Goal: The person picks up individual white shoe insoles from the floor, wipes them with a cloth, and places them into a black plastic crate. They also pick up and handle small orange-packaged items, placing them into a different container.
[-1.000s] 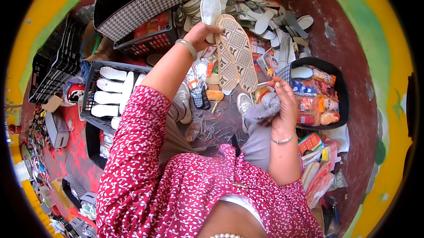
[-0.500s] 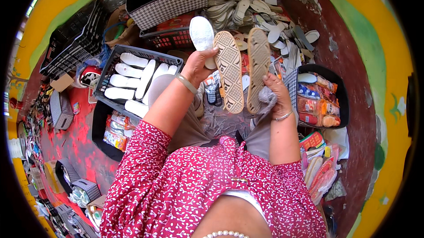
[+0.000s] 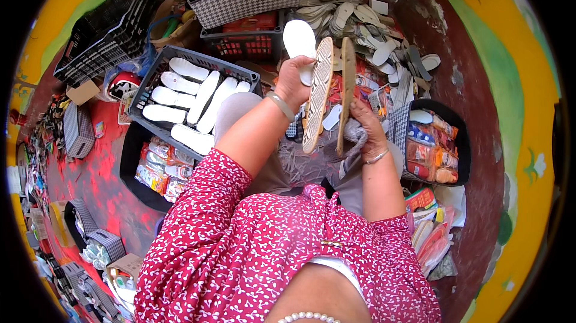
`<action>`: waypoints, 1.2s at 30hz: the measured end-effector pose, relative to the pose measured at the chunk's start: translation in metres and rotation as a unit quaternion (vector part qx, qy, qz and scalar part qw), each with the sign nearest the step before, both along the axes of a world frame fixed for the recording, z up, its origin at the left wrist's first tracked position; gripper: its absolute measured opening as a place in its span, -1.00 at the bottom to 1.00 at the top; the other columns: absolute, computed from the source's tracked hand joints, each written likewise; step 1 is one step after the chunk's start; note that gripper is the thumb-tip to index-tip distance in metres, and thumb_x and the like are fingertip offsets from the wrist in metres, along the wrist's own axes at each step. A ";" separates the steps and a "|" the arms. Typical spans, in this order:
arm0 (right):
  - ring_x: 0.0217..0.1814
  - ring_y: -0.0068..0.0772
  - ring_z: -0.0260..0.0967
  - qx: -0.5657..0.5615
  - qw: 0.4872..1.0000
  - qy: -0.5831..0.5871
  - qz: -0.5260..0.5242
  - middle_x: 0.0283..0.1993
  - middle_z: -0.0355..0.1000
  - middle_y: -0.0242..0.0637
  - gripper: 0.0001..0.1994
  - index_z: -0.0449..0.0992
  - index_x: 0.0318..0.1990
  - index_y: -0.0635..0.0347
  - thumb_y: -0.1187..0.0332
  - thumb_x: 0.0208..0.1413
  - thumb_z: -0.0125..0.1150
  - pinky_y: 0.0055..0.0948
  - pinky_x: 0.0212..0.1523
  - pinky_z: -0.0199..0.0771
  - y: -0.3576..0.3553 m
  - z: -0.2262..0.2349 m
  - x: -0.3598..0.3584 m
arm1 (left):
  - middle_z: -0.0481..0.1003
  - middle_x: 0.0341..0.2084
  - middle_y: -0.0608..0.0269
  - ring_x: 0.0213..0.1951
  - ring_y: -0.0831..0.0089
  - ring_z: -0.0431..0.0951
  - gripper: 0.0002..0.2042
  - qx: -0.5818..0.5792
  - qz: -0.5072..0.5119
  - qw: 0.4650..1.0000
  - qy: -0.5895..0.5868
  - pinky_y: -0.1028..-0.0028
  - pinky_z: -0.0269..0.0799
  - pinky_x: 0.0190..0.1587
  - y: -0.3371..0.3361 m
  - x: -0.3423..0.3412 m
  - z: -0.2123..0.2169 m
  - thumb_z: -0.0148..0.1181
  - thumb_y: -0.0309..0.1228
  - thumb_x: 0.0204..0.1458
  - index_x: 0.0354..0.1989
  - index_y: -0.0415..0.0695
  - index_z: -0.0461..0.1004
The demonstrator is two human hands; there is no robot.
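Note:
Over my lap, my left hand (image 3: 292, 82) is closed around a white insole (image 3: 299, 40) and a tan shoe sole (image 3: 318, 96) with a dark lattice tread. Facing it across a narrow gap is a second tan sole (image 3: 346, 89), seen almost edge-on and gripped by my right hand (image 3: 368, 124). A grey knitted or yarn-like bundle (image 3: 356, 136) hangs at the fingers of that hand; how it is attached is hidden. To the left, white insoles (image 3: 206, 97) lie in a grey plastic crate (image 3: 150, 71).
Black crates (image 3: 108, 35) and a houndstooth bin (image 3: 247, 0) stand at the back. Loose insoles (image 3: 342, 17) are heaped at the far right. Bins of packaged goods flank me on the left (image 3: 161, 170) and right (image 3: 429, 149). Scraps litter the floor (image 3: 309, 161).
Both soles have turned from showing their treads broadly to nearly edge-on, closer together. The hands keep their holds. The surroundings have shifted slightly in view.

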State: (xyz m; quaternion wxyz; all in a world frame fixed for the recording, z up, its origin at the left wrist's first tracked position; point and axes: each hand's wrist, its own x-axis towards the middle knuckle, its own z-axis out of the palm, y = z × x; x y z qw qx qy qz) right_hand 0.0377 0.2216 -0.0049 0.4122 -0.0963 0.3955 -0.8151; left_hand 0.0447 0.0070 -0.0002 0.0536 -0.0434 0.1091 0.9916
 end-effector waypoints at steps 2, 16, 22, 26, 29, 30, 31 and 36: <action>-0.26 -0.54 0.42 0.043 0.999 0.006 -0.006 -0.22 0.46 -0.32 -0.77 0.41 -0.11 0.27 0.36 0.12 0.07 -0.57 -0.24 0.42 -0.015 -0.001 0.009 | 0.47 -0.35 -0.05 -0.31 0.16 0.50 -0.64 0.001 0.024 0.999 -0.034 0.25 0.45 -0.18 0.012 -0.004 0.001 -0.09 -0.39 -0.17 -0.20 -0.36 0.37; -0.33 -0.45 0.45 0.121 0.991 -0.048 -0.022 -0.30 0.46 -0.21 -0.80 0.42 -0.23 0.35 0.36 0.12 0.05 -0.48 -0.31 0.48 -0.036 0.017 0.041 | 0.48 -0.41 0.11 -0.41 0.30 0.50 -0.66 0.113 -0.056 0.983 0.134 0.33 0.47 -0.33 0.033 -0.024 -0.045 -0.22 -0.20 0.12 -0.23 -0.20 0.41; -0.30 -0.47 0.45 0.097 0.994 -0.049 -0.012 -0.29 0.46 -0.25 -0.81 0.42 -0.20 0.33 0.38 0.13 0.04 -0.51 -0.28 0.47 -0.031 0.017 0.047 | 0.47 -0.40 0.12 -0.40 0.31 0.50 -0.67 0.070 -0.044 0.990 0.112 0.34 0.47 -0.30 0.041 -0.027 -0.044 -0.20 -0.21 0.12 -0.22 -0.20 0.41; -0.30 -0.52 0.42 0.094 0.993 -0.001 -0.075 -0.27 0.47 -0.29 -0.82 0.43 -0.18 0.32 0.40 0.12 0.05 -0.56 -0.24 0.42 -0.019 0.015 0.039 | 0.47 -0.39 0.12 -0.39 0.31 0.50 -0.68 -0.156 0.015 0.987 0.036 0.35 0.46 -0.29 0.046 -0.027 -0.043 -0.18 -0.21 0.12 -0.22 -0.20 0.40; -0.29 -0.59 0.37 0.122 0.977 0.065 -0.164 -0.27 0.46 -0.33 -0.82 0.44 -0.19 0.34 0.42 0.11 0.06 -0.61 -0.22 0.34 -0.002 0.017 0.022 | 0.47 -0.34 0.14 -0.34 0.35 0.49 -0.77 -0.152 0.050 0.985 -0.069 0.37 0.43 -0.21 0.047 -0.017 -0.020 -0.07 -0.32 0.08 -0.23 -0.22 0.39; -0.29 -0.60 0.36 0.138 0.965 0.096 -0.202 -0.27 0.45 -0.33 -0.82 0.45 -0.19 0.34 0.42 0.11 0.06 -0.61 -0.22 0.33 0.007 0.007 0.012 | 0.46 -0.33 0.16 -0.31 0.36 0.49 -0.78 -0.174 0.042 0.983 -0.048 0.37 0.42 -0.19 0.048 -0.016 -0.019 -0.02 -0.36 0.05 -0.21 -0.23 0.39; -0.29 -0.62 0.34 0.156 0.951 0.126 -0.237 -0.27 0.45 -0.34 -0.82 0.45 -0.20 0.34 0.43 0.11 0.05 -0.62 -0.22 0.31 0.011 0.005 0.008 | 0.46 -0.32 0.17 -0.28 0.38 0.48 -0.79 -0.194 0.036 0.980 -0.029 0.38 0.41 -0.18 0.049 -0.013 -0.015 0.03 -0.40 0.03 -0.20 -0.24 0.39; -0.32 -0.64 0.28 0.231 0.908 0.190 -0.295 -0.34 0.42 -0.39 -0.81 0.47 -0.23 0.40 0.46 0.09 0.01 -0.63 -0.25 0.27 0.019 -0.008 -0.002 | 0.45 -0.31 0.24 -0.29 0.48 0.44 -0.75 -0.404 0.008 0.915 0.025 0.46 0.38 -0.20 0.071 -0.001 -0.005 0.08 -0.48 -0.01 -0.13 -0.26 0.38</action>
